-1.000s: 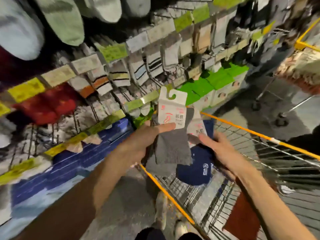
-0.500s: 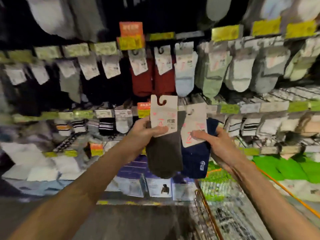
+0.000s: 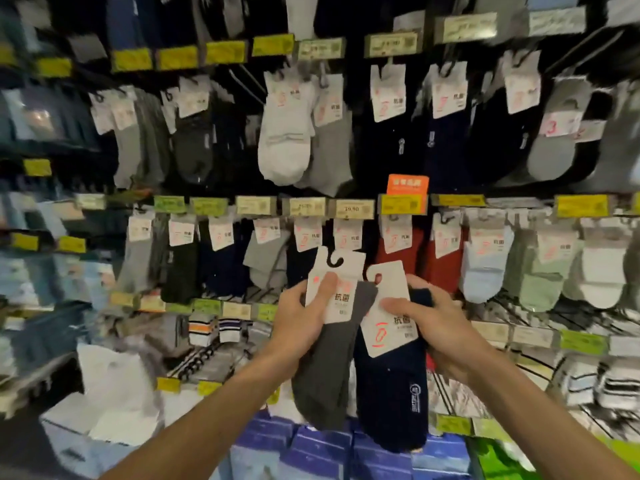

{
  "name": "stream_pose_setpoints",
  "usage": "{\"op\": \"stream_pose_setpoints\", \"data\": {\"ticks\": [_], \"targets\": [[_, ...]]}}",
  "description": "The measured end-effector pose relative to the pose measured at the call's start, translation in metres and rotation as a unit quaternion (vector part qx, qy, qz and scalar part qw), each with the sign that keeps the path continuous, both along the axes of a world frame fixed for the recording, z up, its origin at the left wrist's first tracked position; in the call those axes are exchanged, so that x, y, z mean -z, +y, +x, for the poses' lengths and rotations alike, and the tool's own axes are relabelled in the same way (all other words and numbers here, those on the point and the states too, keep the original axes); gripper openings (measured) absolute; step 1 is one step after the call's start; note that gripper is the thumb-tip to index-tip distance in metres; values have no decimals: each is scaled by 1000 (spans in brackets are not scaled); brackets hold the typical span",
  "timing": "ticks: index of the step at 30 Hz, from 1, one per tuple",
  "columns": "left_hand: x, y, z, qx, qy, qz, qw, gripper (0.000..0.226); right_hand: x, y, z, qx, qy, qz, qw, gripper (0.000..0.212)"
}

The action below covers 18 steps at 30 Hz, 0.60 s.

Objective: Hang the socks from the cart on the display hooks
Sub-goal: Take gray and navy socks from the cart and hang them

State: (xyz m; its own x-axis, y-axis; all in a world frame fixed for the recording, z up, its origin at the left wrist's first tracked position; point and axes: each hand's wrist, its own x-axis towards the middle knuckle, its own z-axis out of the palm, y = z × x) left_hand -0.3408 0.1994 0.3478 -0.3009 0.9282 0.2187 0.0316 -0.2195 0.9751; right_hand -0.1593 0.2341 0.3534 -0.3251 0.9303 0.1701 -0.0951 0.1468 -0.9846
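Head view: left hand grips grey socks, right hand pinches navy socks — cards side by side before the rack's middle row. Cards read 抗菌; a price tag, 39.90.

Sock card: "抗菌"; price tag: "39.90"

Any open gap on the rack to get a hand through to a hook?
Likeliest: dark gap in the top row, between dark grey socks and white socks. Middle row, red socks included, is packed edge to edge.
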Motion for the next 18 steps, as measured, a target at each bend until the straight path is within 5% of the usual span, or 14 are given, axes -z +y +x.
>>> {"op": "stream_pose_setpoints", "data": {"ticks": [18], "targets": [[37, 61, -188, -18, 40, -15, 999, 11, 18, 53, -196, 62, -58, 35, 996, 11]]}}
